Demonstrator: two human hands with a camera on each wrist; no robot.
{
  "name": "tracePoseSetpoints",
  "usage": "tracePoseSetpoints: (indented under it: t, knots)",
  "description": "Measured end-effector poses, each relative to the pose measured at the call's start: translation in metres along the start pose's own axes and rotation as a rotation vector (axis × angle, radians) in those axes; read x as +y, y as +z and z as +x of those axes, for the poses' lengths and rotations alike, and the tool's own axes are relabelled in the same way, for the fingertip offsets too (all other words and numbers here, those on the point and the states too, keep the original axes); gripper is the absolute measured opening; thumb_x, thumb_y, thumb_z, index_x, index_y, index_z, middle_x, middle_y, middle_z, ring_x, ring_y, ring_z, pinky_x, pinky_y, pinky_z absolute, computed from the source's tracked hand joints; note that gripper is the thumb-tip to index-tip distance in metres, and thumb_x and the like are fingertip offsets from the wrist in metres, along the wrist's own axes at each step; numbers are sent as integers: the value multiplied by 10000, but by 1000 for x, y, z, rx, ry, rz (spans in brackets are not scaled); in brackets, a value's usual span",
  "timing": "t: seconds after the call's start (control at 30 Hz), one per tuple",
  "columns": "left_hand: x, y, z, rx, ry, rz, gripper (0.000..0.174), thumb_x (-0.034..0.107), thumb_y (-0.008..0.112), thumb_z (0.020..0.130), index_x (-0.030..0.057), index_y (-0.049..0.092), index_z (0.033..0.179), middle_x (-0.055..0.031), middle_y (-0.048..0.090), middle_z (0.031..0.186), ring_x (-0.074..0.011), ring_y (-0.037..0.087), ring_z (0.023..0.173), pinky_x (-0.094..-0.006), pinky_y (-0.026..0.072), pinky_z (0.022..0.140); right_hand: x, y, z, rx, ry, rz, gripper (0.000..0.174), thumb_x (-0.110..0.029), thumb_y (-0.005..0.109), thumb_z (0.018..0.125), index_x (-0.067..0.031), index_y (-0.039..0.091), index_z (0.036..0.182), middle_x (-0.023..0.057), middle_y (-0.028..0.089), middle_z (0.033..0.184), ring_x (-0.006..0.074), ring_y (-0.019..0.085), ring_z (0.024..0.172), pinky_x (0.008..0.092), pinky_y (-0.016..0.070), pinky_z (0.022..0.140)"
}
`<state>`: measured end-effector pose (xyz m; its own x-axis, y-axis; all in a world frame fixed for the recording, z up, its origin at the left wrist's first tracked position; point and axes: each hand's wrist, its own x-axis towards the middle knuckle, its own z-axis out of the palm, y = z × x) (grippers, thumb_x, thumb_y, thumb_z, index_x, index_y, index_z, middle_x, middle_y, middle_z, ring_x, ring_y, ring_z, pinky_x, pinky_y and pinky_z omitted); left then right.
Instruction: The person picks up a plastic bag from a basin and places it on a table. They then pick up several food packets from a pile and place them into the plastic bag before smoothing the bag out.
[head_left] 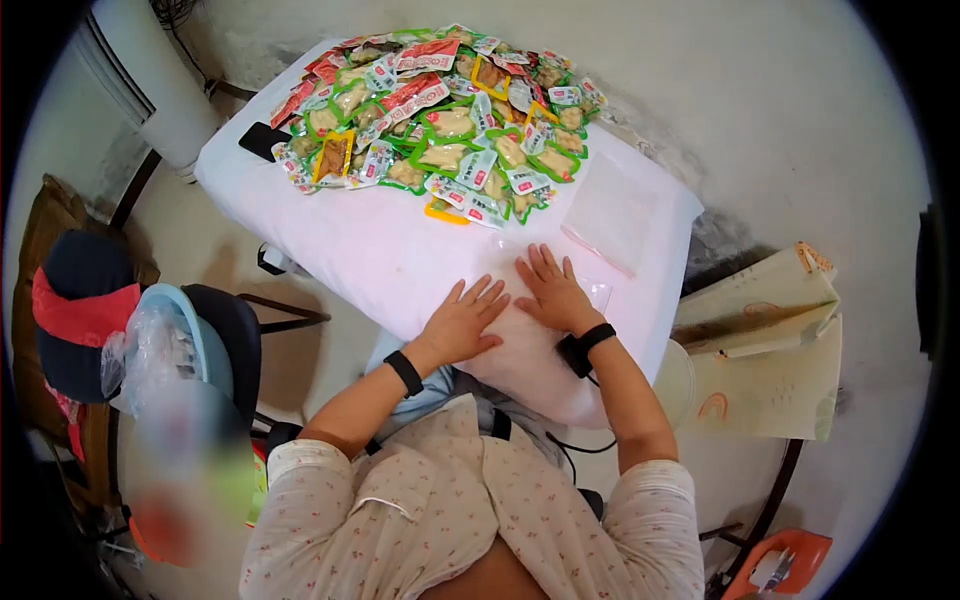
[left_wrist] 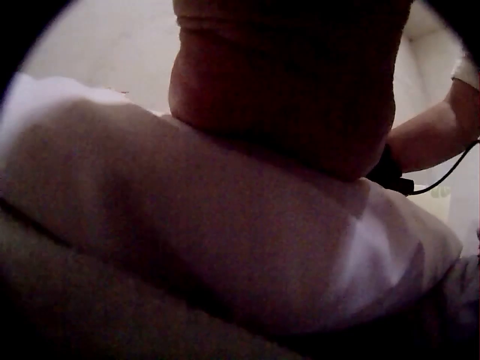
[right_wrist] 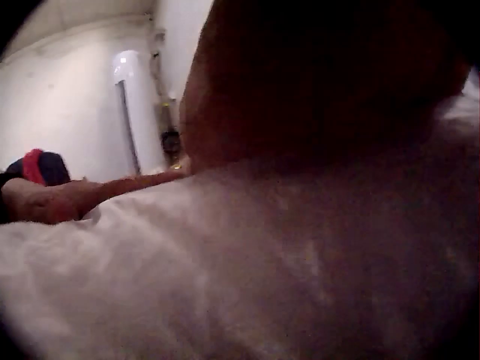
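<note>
My left hand point(head_left: 462, 322) lies palm down near the front edge of the white-covered table point(head_left: 330, 235), fingers straight and spread. Beside it my right hand point(head_left: 556, 294) rests flat, fingertips angled toward the left hand. A clear plastic bag point(head_left: 598, 293) shows past the right hand's outer side, partly covered by that hand. Another flat clear bag point(head_left: 612, 215) lies farther back on the right. In the left wrist view the hand's dark underside point(left_wrist: 277, 97) is against the white cloth point(left_wrist: 150, 195); the right wrist view shows the right hand point(right_wrist: 315, 90) likewise, its fingers hidden.
A heap of sealed food packets point(head_left: 445, 125) covers the back of the table. A black phone-like object point(head_left: 263, 141) lies left of it. On the left, a blue basin point(head_left: 205, 335) with plastic bags stands on a chair. A folded patterned sheet point(head_left: 760, 345) is at the right.
</note>
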<state>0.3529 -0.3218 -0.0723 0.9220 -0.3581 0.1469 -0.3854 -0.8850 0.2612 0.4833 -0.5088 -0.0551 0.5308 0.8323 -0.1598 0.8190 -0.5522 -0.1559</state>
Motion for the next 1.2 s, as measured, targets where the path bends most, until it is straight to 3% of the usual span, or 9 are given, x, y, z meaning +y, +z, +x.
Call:
tracePoseSetpoints:
  t: [0.07,0.27,0.33,0.5,0.63,0.73,0.83,0.9,1.2]
  knots:
    - [-4,4,-2,14,14,-29,698,435,602,789,83,377,1348,-140,305,1431,-323,215,1347,-519,237,1047,4,3,-2,67,124,-9,696,-431,509,852,-81,274,1406,192,130,1488,336,102,1385,586,138,1061]
    - [-19,-11,-19,372,-92,-183,657,309,668,764,67,409,1318,-202,388,1350,-385,340,1253,-477,306,1012,20,-15,-30,269,370,117,460,-299,666,734,-44,569,1105,155,556,1061,329,525,997,422,462,785]
    - [-13,-20,-15,323,-564,-295,612,287,685,737,66,451,1258,-200,515,1195,-369,462,1122,-430,390,929,22,-21,-41,116,443,270,292,-248,664,721,-56,612,935,153,584,998,329,555,927,423,472,768]
    - [-17,-46,-6,-30,-670,-341,507,215,690,705,44,501,1144,-147,604,922,-323,570,877,-391,458,769,31,1,-56,181,316,607,225,-195,628,735,-53,596,907,127,619,796,308,598,727,382,474,672]
    - [-55,-42,14,-201,-529,-450,389,131,674,700,39,557,1060,-101,602,793,-230,596,747,-334,471,667,22,-18,-77,17,334,1102,449,-55,567,830,-109,496,1271,28,585,822,98,518,615,245,460,526]
    - [-93,-48,64,-319,-524,-748,274,83,642,734,61,592,1003,-75,597,775,-139,589,757,-265,460,644,32,-29,-80,219,231,1303,449,-31,558,835,-134,513,1270,31,599,884,85,495,586,224,451,522]
    - [-86,-79,133,-6,-507,-714,380,75,628,783,76,536,1152,-75,589,871,-97,563,788,-236,456,668,64,-43,-73,662,180,1212,413,-7,538,837,-94,536,1241,49,591,1005,72,488,593,205,444,528]
    - [-63,-94,171,629,-348,-1071,570,118,623,823,98,379,1338,-109,557,1042,-120,547,825,-255,462,718,84,-52,-62,889,240,1187,396,6,525,838,-69,543,1226,58,575,1071,70,490,597,203,445,530]
    - [-28,33,227,98,-500,-1046,720,87,592,850,134,185,1443,-169,453,1267,-170,519,1011,-271,439,838,134,-10,-30,1104,532,975,513,45,498,831,-47,420,1329,120,445,1311,121,557,641,239,490,583]
